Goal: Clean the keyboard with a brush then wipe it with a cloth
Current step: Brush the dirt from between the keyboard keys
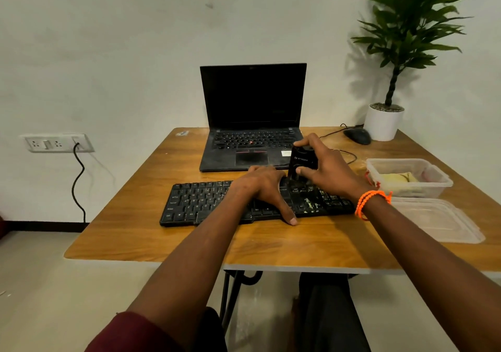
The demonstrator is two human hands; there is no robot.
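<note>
The black keyboard (pixel 244 202) lies flat on the wooden table (pixel 271 240), directly in front of the open laptop (pixel 252 124). The left hand (pixel 263 186) rests palm-down on the keyboard's middle with fingers extended and the thumb over its near edge, holding nothing. The right hand (pixel 325 167) grips a black brush unit (pixel 302 162) upright, its lower end on the keys right of centre; a clear plastic container (pixel 406 176) holding a yellowish cloth (pixel 398 178) sits right of the keyboard.
</note>
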